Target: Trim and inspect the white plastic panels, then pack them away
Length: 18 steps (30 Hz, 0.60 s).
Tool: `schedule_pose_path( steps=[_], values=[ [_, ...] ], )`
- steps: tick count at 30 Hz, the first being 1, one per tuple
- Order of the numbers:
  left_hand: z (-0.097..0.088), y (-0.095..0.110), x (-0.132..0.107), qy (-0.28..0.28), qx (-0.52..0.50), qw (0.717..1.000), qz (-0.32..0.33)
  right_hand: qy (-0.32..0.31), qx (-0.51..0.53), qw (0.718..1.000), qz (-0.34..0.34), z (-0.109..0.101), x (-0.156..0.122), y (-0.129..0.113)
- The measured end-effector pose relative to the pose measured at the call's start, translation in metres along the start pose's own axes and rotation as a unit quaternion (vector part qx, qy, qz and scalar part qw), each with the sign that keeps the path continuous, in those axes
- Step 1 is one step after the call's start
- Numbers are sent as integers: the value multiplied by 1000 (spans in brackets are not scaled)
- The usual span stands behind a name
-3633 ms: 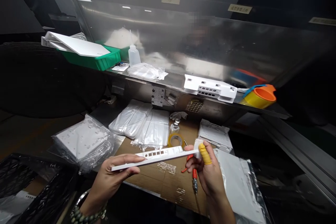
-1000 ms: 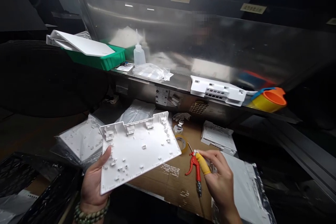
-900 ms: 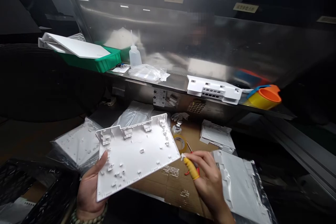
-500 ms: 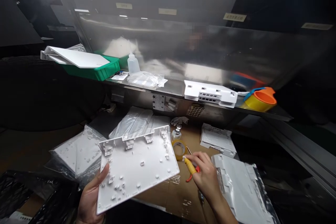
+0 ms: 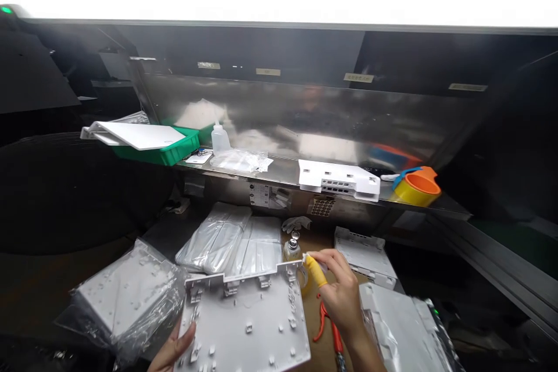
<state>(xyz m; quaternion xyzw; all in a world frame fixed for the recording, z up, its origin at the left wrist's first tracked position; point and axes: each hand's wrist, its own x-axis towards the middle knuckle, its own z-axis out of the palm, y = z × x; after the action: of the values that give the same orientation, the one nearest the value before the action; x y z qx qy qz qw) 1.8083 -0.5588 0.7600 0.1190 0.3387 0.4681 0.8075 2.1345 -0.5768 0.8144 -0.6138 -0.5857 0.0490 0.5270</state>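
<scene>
My left hand (image 5: 174, 349) grips the lower left edge of a white plastic housing panel (image 5: 244, 331), thumb over its inner face. Clips and small posts stand along that face. A yellow covering wraps the thumb of my right hand (image 5: 337, 285). Its fingertips pinch a small white wad (image 5: 305, 257), perhaps cloth or tissue, at the panel's top right corner. Just behind that corner stands a small clear bottle with a metal top (image 5: 292, 246). A roll of tape (image 5: 304, 280) is partly hidden behind the panel. Red-handled pliers (image 5: 322, 322) lie below my right hand.
Bagged panels lie at the left (image 5: 126, 290) and right (image 5: 405, 325), with stacked plastic bags (image 5: 218, 238) behind. Another white housing (image 5: 366, 253) lies at the back right. The shelf holds a green tray (image 5: 174, 154), a squeeze bottle (image 5: 220, 139), a white part (image 5: 340, 179) and a tape roll (image 5: 416, 189).
The view has tilted upward, bringing a bright lamp in at the top. The panel's top right corner and my right hand's white wad have come together. The pliers show more fully now.
</scene>
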Motion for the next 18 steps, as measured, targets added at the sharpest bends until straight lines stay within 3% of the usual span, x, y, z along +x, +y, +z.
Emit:
schedule_pose_path(
  steps=[4, 7, 9, 11, 15, 18],
  values=[
    [14, -6, -3, -54, -2, 998, 39, -23, -26, 999, 19, 2, -9, 26],
    [36, -10, -10, -8, 62, 998, 15, -28, -39, 997, 52, 5, -13, 37],
    [51, -15, -12, 6, 120, 992, 26, -30, -7, 998, 48, 9, -17, 26],
    [61, -24, -11, -19, 207, 974, 92, -32, 39, 998, 28, 15, -22, 0],
    [69, -43, -5, -77, 389, 898, 192, -26, 95, 994, -47, 34, -32, -49],
    [69, -52, -3, -80, 451, 866, 203, -15, 71, 993, -91, 44, -35, -55]
  ],
)
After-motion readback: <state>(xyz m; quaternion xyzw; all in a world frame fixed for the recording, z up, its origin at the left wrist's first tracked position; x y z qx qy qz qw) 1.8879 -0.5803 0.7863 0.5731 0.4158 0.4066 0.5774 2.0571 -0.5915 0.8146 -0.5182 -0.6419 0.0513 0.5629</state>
